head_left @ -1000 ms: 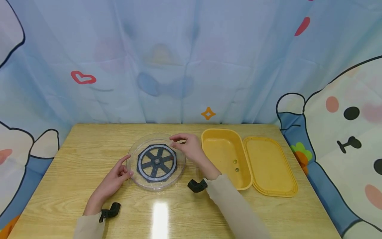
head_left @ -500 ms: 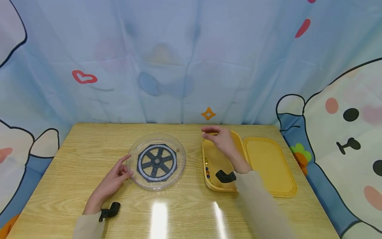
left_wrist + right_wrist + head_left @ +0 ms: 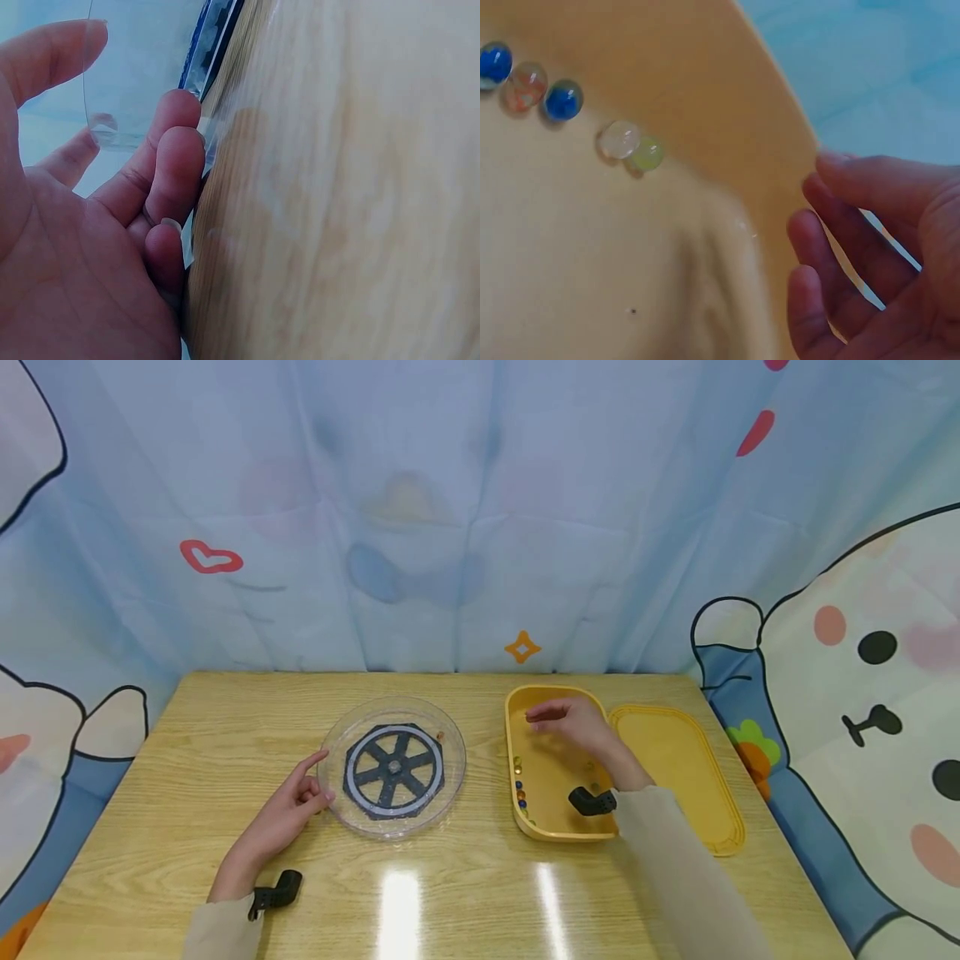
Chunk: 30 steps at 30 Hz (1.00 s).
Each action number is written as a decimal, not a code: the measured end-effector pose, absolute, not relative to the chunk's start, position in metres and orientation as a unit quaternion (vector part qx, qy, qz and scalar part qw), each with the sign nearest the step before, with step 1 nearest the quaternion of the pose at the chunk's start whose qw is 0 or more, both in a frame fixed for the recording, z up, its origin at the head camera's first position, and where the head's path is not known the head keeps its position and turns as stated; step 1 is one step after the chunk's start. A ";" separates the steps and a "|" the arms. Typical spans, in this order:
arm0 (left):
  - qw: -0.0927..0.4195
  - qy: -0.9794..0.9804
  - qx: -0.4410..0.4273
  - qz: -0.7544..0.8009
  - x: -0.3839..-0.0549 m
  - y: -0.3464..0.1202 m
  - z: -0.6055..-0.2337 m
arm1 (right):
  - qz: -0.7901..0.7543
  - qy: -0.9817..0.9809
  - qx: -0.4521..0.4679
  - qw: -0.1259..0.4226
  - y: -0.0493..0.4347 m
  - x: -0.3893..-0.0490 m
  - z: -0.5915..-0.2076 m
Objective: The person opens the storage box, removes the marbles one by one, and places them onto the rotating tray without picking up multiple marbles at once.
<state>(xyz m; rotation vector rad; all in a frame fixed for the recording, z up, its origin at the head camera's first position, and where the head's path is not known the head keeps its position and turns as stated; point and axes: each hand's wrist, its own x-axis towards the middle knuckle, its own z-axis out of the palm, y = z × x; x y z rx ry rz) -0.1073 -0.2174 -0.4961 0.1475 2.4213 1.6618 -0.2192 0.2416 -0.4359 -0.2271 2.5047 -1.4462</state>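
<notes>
On the table stands a clear round dish (image 3: 452, 770) with a dark spoked wheel shape (image 3: 395, 767) at its middle. My left hand (image 3: 287, 810) touches the dish's left rim with thumb and index finger spread; its other fingers curl loosely beside the wall. A small brownish marble (image 3: 440, 737) lies inside the dish near the upper right. My right hand (image 3: 577, 724) hovers inside the yellow box (image 3: 551, 814), fingers loosely bent, thumb tip near the index tip, nothing visible between them. Glass marbles, such as a blue marble (image 3: 562, 100), line the box's left side.
A yellow lid (image 3: 686, 768) lies right of the box, close against it. The wooden table (image 3: 240, 718) ends at a blue printed curtain (image 3: 420, 610) behind. Each wrist wears a small black camera, such as the left one's camera (image 3: 279, 892).
My right hand has moved from above the dish's right side to the right, into the box. The marble in the dish has shifted slightly left since half a second ago. My left hand stays put.
</notes>
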 end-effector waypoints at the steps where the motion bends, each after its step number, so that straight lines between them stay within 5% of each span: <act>1: 0.100 0.819 0.049 0.562 -0.107 -0.217 -0.496 | -0.489 0.859 -0.080 0.129 0.242 -0.220 -0.439; 14: 0.102 0.823 0.049 0.557 -0.106 -0.218 -0.496 | -0.398 0.878 -0.129 0.234 0.235 -0.225 -0.455; 30: 0.102 0.823 0.045 0.557 -0.106 -0.217 -0.497 | -0.339 0.896 -0.186 0.218 0.228 -0.222 -0.463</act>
